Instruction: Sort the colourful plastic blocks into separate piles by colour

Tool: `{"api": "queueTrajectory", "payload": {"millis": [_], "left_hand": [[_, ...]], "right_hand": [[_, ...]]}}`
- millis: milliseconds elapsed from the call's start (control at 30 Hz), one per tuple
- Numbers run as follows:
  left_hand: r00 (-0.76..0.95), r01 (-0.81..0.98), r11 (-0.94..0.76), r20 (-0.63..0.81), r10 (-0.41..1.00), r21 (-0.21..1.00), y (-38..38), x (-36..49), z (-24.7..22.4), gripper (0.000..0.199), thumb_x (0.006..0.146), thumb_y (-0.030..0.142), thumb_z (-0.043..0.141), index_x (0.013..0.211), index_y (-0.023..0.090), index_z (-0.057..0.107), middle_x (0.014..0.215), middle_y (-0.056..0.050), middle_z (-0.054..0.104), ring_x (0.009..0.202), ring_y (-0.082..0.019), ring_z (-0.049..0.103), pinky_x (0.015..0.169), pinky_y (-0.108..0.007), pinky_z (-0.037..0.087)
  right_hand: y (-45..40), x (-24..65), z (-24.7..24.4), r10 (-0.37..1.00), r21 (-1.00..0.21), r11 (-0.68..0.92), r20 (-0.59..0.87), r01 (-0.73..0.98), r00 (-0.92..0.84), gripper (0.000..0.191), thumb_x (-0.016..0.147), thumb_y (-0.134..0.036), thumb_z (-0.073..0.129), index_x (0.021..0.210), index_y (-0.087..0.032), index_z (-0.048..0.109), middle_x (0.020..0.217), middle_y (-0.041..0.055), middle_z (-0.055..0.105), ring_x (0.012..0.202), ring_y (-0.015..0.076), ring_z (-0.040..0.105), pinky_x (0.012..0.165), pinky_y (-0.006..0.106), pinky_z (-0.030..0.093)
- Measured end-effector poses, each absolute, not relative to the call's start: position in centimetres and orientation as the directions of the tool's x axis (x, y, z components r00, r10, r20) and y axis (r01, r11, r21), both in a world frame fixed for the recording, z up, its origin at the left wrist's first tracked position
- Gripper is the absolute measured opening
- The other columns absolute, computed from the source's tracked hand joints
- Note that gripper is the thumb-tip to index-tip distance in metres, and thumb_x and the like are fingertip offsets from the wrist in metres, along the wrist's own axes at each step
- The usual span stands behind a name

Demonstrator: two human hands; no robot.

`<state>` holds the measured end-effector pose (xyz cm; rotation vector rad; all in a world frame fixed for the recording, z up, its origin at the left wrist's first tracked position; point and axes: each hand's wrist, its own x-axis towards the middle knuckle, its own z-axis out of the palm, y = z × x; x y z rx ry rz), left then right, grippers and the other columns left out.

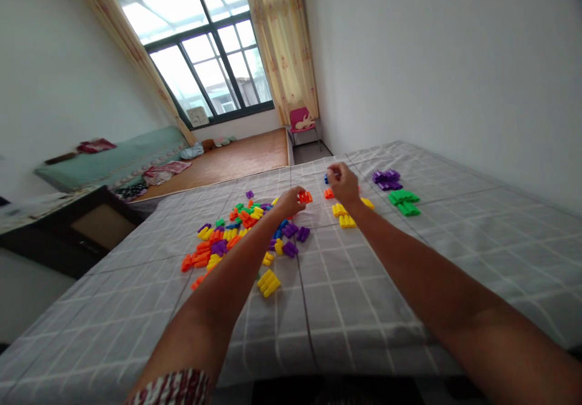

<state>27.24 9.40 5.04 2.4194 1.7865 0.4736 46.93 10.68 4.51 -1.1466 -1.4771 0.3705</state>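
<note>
Head camera view: both arms stretch forward over a grey checked bed cover, the left from 7 o'clock, the right from 4. The left hand (290, 202), near the clock's centre, has its fingers clamped on an orange block (305, 197), small, shiny and ridged. The right hand (344, 182), at 3 o'clock, is curled beside a blue block (326, 179); whether its fingers grip anything, I cannot tell. A mixed pile (220, 235) spreads at 8, partly hidden by the left forearm. Yellow blocks (346, 216) lie at 4, purple (386, 179) and green (404, 202) clusters at 3.
</note>
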Motion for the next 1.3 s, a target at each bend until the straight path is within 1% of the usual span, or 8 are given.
{"api": "queueTrajectory", "payload": {"millis": [133,233,300,467,633,833,1100,1300], "left_hand": [[0.376,0.891,-0.399,0.139,0.916,0.219,10.6,30.4,3.2,0.046,0.073,0.019,0.064,0.118,0.015,0.059,0.112,-0.008,0.068,0.094,-0.019,0.066,0.088,-0.030,0.052],[0.428,0.872,-0.440,0.101,0.898,0.217,11.8,31.8,3.0,0.046,0.072,0.020,0.064,0.118,0.015,0.060,0.116,-0.009,0.066,0.094,-0.018,0.066,0.088,-0.029,0.052],[0.461,0.856,-0.464,0.070,0.885,0.230,12.4,32.0,3.0,0.044,0.071,0.020,0.066,0.115,0.014,0.061,0.116,-0.009,0.065,0.092,-0.018,0.066,0.086,-0.029,0.053],[0.478,0.822,-0.481,0.091,0.874,0.305,13.1,31.4,2.6,0.046,0.071,0.019,0.067,0.116,0.015,0.060,0.113,-0.008,0.065,0.086,-0.017,0.066,0.083,-0.031,0.055],[0.491,0.782,-0.520,0.176,0.854,0.343,13.6,31.8,2.5,0.049,0.074,0.019,0.063,0.122,0.018,0.059,0.117,-0.008,0.063,0.087,-0.015,0.065,0.082,-0.029,0.055],[0.504,0.781,-0.532,0.173,0.846,0.328,14.3,32.5,2.8,0.049,0.073,0.019,0.063,0.122,0.018,0.061,0.115,-0.009,0.062,0.084,-0.015,0.065,0.084,-0.030,0.054],[0.461,0.791,-0.496,0.185,0.868,0.357,14.4,32.5,2.4,0.049,0.073,0.020,0.067,0.123,0.022,0.062,0.117,-0.007,0.060,0.088,-0.016,0.066,0.085,-0.030,0.055],[0.466,0.776,-0.508,0.202,0.861,0.373,14.8,32.8,2.1,0.050,0.073,0.019,0.066,0.123,0.021,0.061,0.117,-0.008,0.060,0.088,-0.016,0.066,0.086,-0.030,0.055]], "right_hand": [[13.3,52.2,4.0,0.652,-0.783,0.414,0.611,0.464,0.450,0.022,0.085,-0.031,0.047,0.096,-0.016,0.060,0.090,0.0092,0.068,0.080,0.0196,0.062,0.074,0.031,0.049],[14.2,53.8,3.2,0.605,-0.785,0.392,0.613,0.480,0.509,0.022,0.084,-0.029,0.047,0.095,-0.015,0.060,0.089,0.0094,0.068,0.077,0.0192,0.062,0.071,0.031,0.050],[14.4,54.1,2.9,0.649,-0.768,0.364,0.615,0.527,0.448,0.021,0.084,-0.026,0.049,0.096,-0.015,0.061,0.090,0.0092,0.069,0.075,0.0184,0.063,0.072,0.030,0.050],[14.8,55.5,2.2,0.870,-0.603,0.296,0.491,0.741,0.052,0.022,0.076,-0.014,0.057,0.094,-0.016,0.068,0.094,0.0068,0.073,0.079,0.0183,0.066,0.078,0.030,0.050],[15.1,56.6,1.1,0.909,-0.408,0.299,0.398,0.863,-0.127,0.039,0.071,-0.016,0.069,0.110,-0.015,0.066,0.109,0.0110,0.070,0.096,0.0227,0.065,0.088,0.032,0.048],[15.4,56.4,-0.4,0.934,-0.348,0.256,0.329,0.902,-0.138,0.052,0.069,-0.030,0.077,0.117,-0.017,0.062,0.111,0.0130,0.068,0.101,0.0251,0.064,0.085,0.032,0.047],[16.1,55.9,-0.6,0.939,-0.353,0.236,0.323,0.906,-0.119,0.045,0.069,-0.038,0.077,0.108,-0.020,0.063,0.107,0.0098,0.069,0.097,0.0237,0.064,0.080,0.030,0.047],[16.6,55.5,-0.9,0.928,-0.343,0.251,0.351,0.905,-0.125,0.041,0.072,-0.035,0.074,0.109,-0.020,0.063,0.110,0.0103,0.067,0.101,0.0241,0.063,0.083,0.031,0.047]]}}
